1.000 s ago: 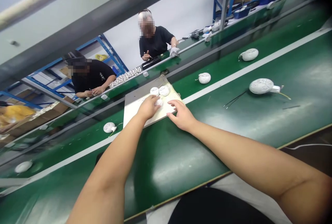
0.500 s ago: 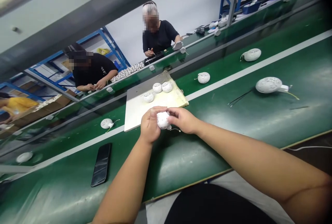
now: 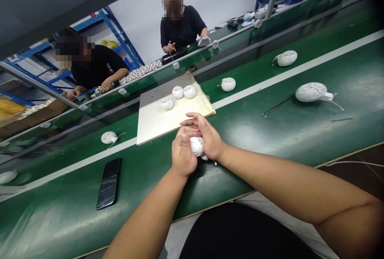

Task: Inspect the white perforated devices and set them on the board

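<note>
Between my palms sits a round white plastic housing (image 3: pixel 197 146) with small slots and a short wire trailing from its lower right. My left hand (image 3: pixel 184 151) is wrapped round its left side, thumb up. My right hand (image 3: pixel 210 137) presses on its right side, with the fingers reaching over toward the left fingertips. Just beyond my hands lies a pale foam-like board (image 3: pixel 156 127). On the board rest three similar white housings with patterned holes, one of them (image 3: pixel 167 104) a little apart from the other pair.
Further white housings with wires lie on the green belt, a large one (image 3: pixel 311 92) at right. A black phone (image 3: pixel 108 184) lies at left. A white stripe (image 3: pixel 258 91) runs along the belt. Across it, two co-workers in black (image 3: pixel 183 27) handle small parts.
My right hand has shifted from a fingertip hold to a palm press, its fingers now over the left hand. The housing is more covered. The view has shifted slightly.
</note>
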Demonstrator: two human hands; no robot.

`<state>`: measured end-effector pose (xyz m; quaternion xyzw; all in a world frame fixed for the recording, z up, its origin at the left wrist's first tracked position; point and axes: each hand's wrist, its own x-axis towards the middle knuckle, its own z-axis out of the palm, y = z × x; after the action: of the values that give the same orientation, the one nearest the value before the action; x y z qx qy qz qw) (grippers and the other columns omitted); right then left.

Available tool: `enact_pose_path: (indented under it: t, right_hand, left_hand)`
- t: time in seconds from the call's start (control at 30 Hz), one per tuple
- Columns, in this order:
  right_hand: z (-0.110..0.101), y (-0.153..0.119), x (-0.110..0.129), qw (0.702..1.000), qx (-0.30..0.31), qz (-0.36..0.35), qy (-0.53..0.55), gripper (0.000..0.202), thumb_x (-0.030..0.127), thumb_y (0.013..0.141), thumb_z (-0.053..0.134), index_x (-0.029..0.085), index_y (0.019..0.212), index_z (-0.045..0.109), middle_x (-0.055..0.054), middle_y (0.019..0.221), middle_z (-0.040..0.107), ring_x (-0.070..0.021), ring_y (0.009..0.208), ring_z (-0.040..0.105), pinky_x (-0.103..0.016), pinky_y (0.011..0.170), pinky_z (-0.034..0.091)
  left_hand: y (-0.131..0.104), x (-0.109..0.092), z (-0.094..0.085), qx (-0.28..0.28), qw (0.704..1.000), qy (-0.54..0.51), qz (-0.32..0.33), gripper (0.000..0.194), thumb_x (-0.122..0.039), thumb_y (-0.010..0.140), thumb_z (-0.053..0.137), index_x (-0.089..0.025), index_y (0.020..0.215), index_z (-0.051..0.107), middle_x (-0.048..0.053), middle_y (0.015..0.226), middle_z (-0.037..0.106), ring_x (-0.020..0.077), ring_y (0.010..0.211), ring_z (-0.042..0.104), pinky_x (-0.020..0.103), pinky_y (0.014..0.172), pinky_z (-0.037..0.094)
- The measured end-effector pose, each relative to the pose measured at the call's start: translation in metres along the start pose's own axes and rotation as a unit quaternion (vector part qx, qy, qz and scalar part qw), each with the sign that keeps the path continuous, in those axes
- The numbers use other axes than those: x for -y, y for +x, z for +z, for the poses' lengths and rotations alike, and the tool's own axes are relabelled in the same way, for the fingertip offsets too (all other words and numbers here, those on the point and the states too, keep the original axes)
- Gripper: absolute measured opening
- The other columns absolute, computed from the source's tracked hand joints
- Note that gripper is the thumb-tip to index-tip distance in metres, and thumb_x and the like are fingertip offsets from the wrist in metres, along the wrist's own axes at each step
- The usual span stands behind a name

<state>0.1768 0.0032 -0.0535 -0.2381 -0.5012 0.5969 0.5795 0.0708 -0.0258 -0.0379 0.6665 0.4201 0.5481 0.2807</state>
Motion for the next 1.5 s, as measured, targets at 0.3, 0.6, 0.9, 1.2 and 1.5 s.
enact_pose_path:
  t: [0.3,0.6,0.9,1.2,1.5]
  right_hand:
    - [-0.003,0.006,-0.011,0.986,-0.06,0.026,-0.155,0.062,0.068,0.097,0.025,0.022,0.128,0.051,-0.009,0.108,0.066,-0.0223,0.098,0.064,-0.041,0.094,0.049]
    - [-0.023,0.01,0.002,0.925,0.013,-0.174,-0.337,0.059,0.065,0.096,0.036,0.02,0.131,0.048,-0.009,0.1,0.07,-0.0256,0.093,0.066,-0.041,0.087,0.05]
    - [-0.034,0.026,-0.004,0.988,-0.014,-0.092,-0.12,0.058,0.068,0.094,0.039,0.023,0.13,0.046,-0.012,0.126,0.063,-0.0247,0.11,0.064,-0.043,0.097,0.052]
    - [-0.04,0.03,-0.013,0.981,-0.044,-0.012,-0.187,0.046,0.057,0.097,0.042,0.022,0.124,0.055,-0.008,0.114,0.069,-0.0211,0.101,0.065,-0.039,0.093,0.051]
    - [-0.04,0.038,-0.016,0.954,-0.044,0.04,-0.295,0.033,0.041,0.092,0.055,0.019,0.117,0.062,-0.008,0.109,0.07,-0.0209,0.099,0.065,-0.038,0.091,0.05]
  left_hand:
    - [0.005,0.014,-0.003,-0.007,0.999,0.031,0.011,0.048,-0.046,0.103,0.036,-0.018,0.084,0.069,0.007,0.088,0.065,0.0201,0.093,0.063,0.036,0.089,0.05]
    - [0.008,0.015,-0.031,0.125,0.982,0.115,-0.088,0.066,-0.068,0.092,0.045,-0.017,0.133,0.054,0.015,0.124,0.064,0.0297,0.111,0.062,0.045,0.097,0.049]
    - [0.011,0.015,-0.043,0.208,0.962,0.174,0.031,0.063,-0.032,0.085,0.073,-0.025,0.142,0.046,0.012,0.143,0.05,0.0292,0.133,0.049,0.046,0.114,0.037]
    - [0.04,0.045,-0.077,0.105,0.959,0.251,-0.082,0.057,-0.049,0.084,0.067,-0.02,0.131,0.053,0.012,0.127,0.063,0.0286,0.11,0.063,0.041,0.096,0.051]
    - [0.116,0.109,-0.24,-0.085,0.779,0.538,-0.31,0.049,-0.04,0.087,0.055,0.003,0.112,0.061,0.035,0.114,0.064,0.049,0.114,0.06,0.061,0.092,0.047]
